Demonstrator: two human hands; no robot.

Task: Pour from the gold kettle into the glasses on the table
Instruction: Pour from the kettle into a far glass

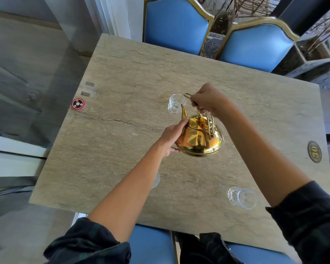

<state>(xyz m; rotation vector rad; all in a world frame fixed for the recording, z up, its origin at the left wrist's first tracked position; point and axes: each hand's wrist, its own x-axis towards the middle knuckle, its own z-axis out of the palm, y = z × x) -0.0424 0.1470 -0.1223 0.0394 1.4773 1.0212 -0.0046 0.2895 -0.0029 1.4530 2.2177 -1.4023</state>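
Note:
The gold kettle (199,139) hangs above the middle of the stone table (133,73), tipped toward the far side. My right hand (208,100) grips its arched handle from above. My left hand (172,138) presses against the kettle's left side, with a fingertip on the lid rim. The spout tip sits over a clear glass (176,103) standing just beyond it. A second clear glass (242,197) stands near the front right. A third glass (156,180) is mostly hidden behind my left forearm.
Two blue chairs (176,21) with gold trim stand at the table's far side, and blue seats (152,244) sit at the near edge. A red and black round disc (78,104) lies at the left edge. A dark oval number plate (314,151) marks the right edge.

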